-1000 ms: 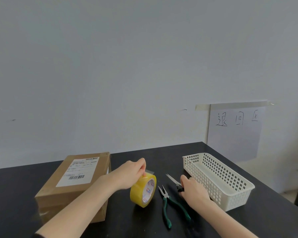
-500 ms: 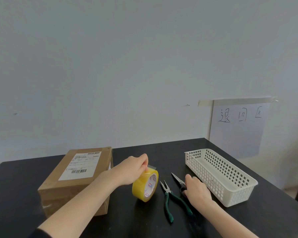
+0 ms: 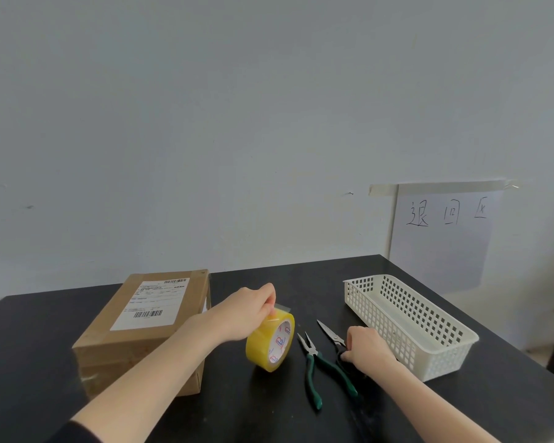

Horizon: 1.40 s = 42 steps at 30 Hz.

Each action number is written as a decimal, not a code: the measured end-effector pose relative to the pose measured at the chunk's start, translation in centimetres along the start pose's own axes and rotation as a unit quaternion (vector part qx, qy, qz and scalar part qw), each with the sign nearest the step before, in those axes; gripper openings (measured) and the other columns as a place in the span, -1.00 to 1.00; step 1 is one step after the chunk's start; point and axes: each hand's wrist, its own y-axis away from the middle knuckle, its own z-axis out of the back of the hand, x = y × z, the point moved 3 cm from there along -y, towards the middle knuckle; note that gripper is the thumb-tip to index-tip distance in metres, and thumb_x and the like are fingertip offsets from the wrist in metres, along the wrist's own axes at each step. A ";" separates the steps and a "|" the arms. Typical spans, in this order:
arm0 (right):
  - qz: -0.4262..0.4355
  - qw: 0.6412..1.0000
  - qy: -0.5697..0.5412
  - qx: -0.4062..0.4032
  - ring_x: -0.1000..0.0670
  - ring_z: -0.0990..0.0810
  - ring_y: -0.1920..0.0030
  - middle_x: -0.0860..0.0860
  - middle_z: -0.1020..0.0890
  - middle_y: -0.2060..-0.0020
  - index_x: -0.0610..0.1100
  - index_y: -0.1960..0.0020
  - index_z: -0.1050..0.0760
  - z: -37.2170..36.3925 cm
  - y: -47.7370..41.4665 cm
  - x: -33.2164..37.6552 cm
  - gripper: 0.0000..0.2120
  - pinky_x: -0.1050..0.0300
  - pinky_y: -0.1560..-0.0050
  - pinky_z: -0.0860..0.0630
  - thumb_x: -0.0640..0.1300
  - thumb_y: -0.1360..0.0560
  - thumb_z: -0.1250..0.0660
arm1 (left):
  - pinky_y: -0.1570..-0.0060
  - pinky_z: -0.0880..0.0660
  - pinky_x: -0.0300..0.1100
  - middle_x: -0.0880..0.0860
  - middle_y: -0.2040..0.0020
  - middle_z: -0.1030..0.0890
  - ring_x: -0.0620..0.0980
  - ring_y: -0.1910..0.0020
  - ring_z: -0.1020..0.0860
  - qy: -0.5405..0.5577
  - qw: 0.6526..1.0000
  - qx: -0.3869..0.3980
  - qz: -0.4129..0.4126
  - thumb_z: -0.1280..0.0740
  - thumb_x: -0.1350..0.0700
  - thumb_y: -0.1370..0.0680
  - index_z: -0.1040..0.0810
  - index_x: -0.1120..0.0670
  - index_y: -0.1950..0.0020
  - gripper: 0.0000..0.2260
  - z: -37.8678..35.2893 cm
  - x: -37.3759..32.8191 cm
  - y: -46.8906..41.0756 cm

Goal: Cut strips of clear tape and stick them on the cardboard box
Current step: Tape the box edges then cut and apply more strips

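At the left of the black table (image 3: pixel 301 273), the cardboard box (image 3: pixel 147 334) lay flat, its long axis running from near you away toward the wall and leaning slightly right. It was plain brown, with a white shipping label (image 3: pixel 155 303) bearing barcodes on its top face and some glossy tape already visible on its near end.

Your left hand (image 3: pixel 240 314) reached across in front of the box, just beside its right edge. Its fingers were pinched shut on the loose end of the clear tape, lifted a little off the top of the tape roll (image 3: pixel 271 340). The roll stood on its edge on the table, its open core facing right and slightly toward you. It looked translucent yellow, with a white inner ring printed in red and blue.

Right of the roll lay green-handled pliers (image 3: pixel 314 366), tips pointing away from you. Next came the scissors (image 3: pixel 333 338), blades together and pointing away and left. Your right hand (image 3: pixel 368 348) was curled over their dark handles, resting on the table; I could not tell if it had truly gripped them.

Farthest right sat a white lattice basket (image 3: pixel 406 324), its long axis angled away and left.
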 end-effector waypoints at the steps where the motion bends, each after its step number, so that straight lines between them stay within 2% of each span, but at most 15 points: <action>1: 0.001 1.000 0.007 0.003 -0.09 -0.59 0.02 -0.07 -0.60 0.00 -0.06 0.22 -0.33 0.1 0.0 0.1 -0.76 0.11 0.09 -0.50 -0.07 -0.48 -0.38 | 0.27 -0.39 -0.34 -0.04 0.05 -0.51 -0.06 0.15 -0.53 0.001 1.000 0.000 0.001 -0.09 0.01 -0.67 -0.30 -0.06 -0.07 -0.95 0.0 0.0 0.1; 4: 0.035 0.997 0.036 -0.056 -0.07 -0.56 -0.06 -0.03 -0.56 -0.03 -0.09 0.07 -0.45 0.6 0.0 0.8 -0.84 0.10 0.05 -0.49 0.01 -0.52 -0.31 | 0.25 -0.43 -0.33 -0.04 0.06 -0.51 -0.04 0.14 -0.54 0.005 1.000 0.000 0.001 -0.08 0.01 -0.67 -0.31 -0.05 -0.08 -0.94 0.1 0.0 0.3; 6: 0.082 0.990 -0.018 -0.117 0.00 -0.52 -0.06 0.03 -0.52 -0.02 -0.04 -0.05 -0.49 1.0 0.2 1.9 -0.80 0.14 0.04 -0.48 0.07 -0.52 -0.30 | 0.24 -0.44 -0.31 -0.03 0.07 -0.51 -0.04 0.14 -0.53 0.009 1.000 0.001 0.001 -0.08 0.01 -0.67 -0.32 -0.05 -0.08 -0.94 0.2 0.0 0.5; 7: 0.111 0.984 -0.066 -0.123 0.04 -0.50 -0.07 0.06 -0.49 -0.03 0.01 -0.13 -0.48 1.0 0.2 2.6 -0.76 0.18 0.00 -0.47 0.08 -0.51 -0.33 | 0.25 -0.43 -0.30 -0.03 0.08 -0.51 -0.04 0.15 -0.53 0.011 1.000 0.000 0.000 -0.08 0.01 -0.67 -0.32 -0.04 -0.08 -0.93 0.2 0.1 0.6; 10: 0.175 0.969 -0.158 -0.073 0.12 -0.42 -0.18 0.15 -0.42 -0.11 0.12 -0.31 -0.39 0.2 0.1 4.8 -0.54 0.23 -0.16 -0.43 0.08 -0.45 -0.42 | 0.23 -0.46 -0.23 -0.06 0.14 -0.50 -0.05 0.18 -0.52 0.016 1.000 -0.003 0.001 -0.08 0.01 -0.67 -0.33 -0.04 -0.07 -0.92 0.3 0.1 0.7; 12: 0.196 0.963 -0.178 -0.054 0.14 -0.42 -0.18 0.17 -0.41 -0.12 0.13 -0.34 -0.36 -0.3 -0.1 6.2 -0.48 0.30 -0.11 -0.41 0.08 -0.43 -0.44 | 0.22 -0.48 -0.20 -0.08 0.17 -0.48 -0.06 0.19 -0.52 0.019 1.000 -0.004 0.002 -0.08 0.01 -0.67 -0.33 -0.04 -0.06 -0.92 0.4 0.2 0.7; 18: 0.171 0.964 -0.204 -0.024 0.13 -0.54 -0.05 0.13 -0.56 -0.04 0.07 -0.18 -0.46 -1.4 -1.4 8.8 -0.66 0.33 0.09 -0.45 0.04 -0.44 -0.44 | 0.21 -0.52 -0.12 0.02 0.12 -0.54 0.00 0.20 -0.54 0.024 1.000 0.004 -0.001 -0.08 0.00 -0.67 -0.33 -0.04 -0.05 -0.91 0.5 0.4 1.1; 22: 0.143 0.966 -0.212 -0.032 0.10 -0.62 0.06 0.11 -0.64 0.10 0.09 -0.05 -0.51 -2.5 -2.5 9.0 -0.86 0.11 -0.01 -0.62 -0.06 -0.50 -0.37 | 0.28 -0.42 -0.15 -0.01 0.19 -0.51 -0.05 0.28 -0.47 0.039 0.999 0.000 -0.002 -0.07 0.01 -0.67 -0.32 -0.04 -0.03 -0.91 0.5 0.6 1.2; 27: 0.133 0.961 -0.238 -0.052 0.11 -0.62 0.13 0.11 -0.65 0.17 0.10 -0.01 -0.54 -2.9 -2.8 9.0 -0.91 0.23 0.11 -0.57 -0.07 -0.53 -0.34 | 0.33 -0.36 -0.18 -0.02 0.23 -0.48 -0.07 0.31 -0.42 0.039 0.999 -0.001 -0.006 -0.06 0.01 -0.67 -0.30 -0.05 0.00 -0.91 0.4 0.6 1.4; 33: 0.127 0.948 -0.288 -0.047 0.11 -0.63 0.11 0.10 -0.65 0.15 0.09 0.00 -0.57 -3.0 -2.5 8.9 -0.91 0.23 0.12 -0.59 -0.06 -0.51 -0.37 | 0.29 -0.43 -0.13 0.03 0.17 -0.52 -0.02 0.26 -0.48 0.032 0.999 -0.009 -0.007 -0.07 -0.01 -0.67 -0.30 -0.05 -0.01 -0.91 0.1 0.7 1.5; 36: 0.134 0.945 -0.297 -0.037 0.17 -0.60 0.13 0.13 -0.63 0.17 0.04 -0.02 -0.56 -2.5 -2.1 9.2 -0.91 0.37 0.23 -0.48 -0.07 -0.52 -0.38 | 0.27 -0.48 -0.10 0.02 0.18 -0.53 0.05 0.22 -0.54 0.037 0.999 -0.014 -0.001 -0.07 -0.01 -0.67 -0.31 -0.06 -0.01 -0.91 0.1 0.8 1.7; 40: 0.145 0.948 -0.282 -0.040 0.17 -0.60 0.14 0.10 -0.64 0.15 0.02 -0.01 -0.58 -1.9 -1.7 9.8 -0.92 0.38 0.22 -0.47 -0.05 -0.52 -0.38 | 0.28 -0.42 -0.17 -0.03 0.21 -0.50 -0.08 0.30 -0.45 0.065 0.998 -0.016 0.006 -0.08 -0.01 -0.67 -0.30 -0.06 0.01 -0.91 0.5 1.1 2.3; 42: 0.154 0.951 -0.264 -0.041 0.15 -0.60 0.16 0.09 -0.64 0.16 0.01 0.02 -0.59 -1.5 -1.5 10.3 -0.92 0.38 0.24 -0.46 -0.02 -0.51 -0.38 | 0.25 -0.47 -0.14 -0.04 0.13 -0.55 -0.09 0.29 -0.46 0.075 0.997 -0.017 0.011 -0.07 -0.01 -0.67 -0.31 -0.06 0.01 -0.90 0.9 1.5 2.7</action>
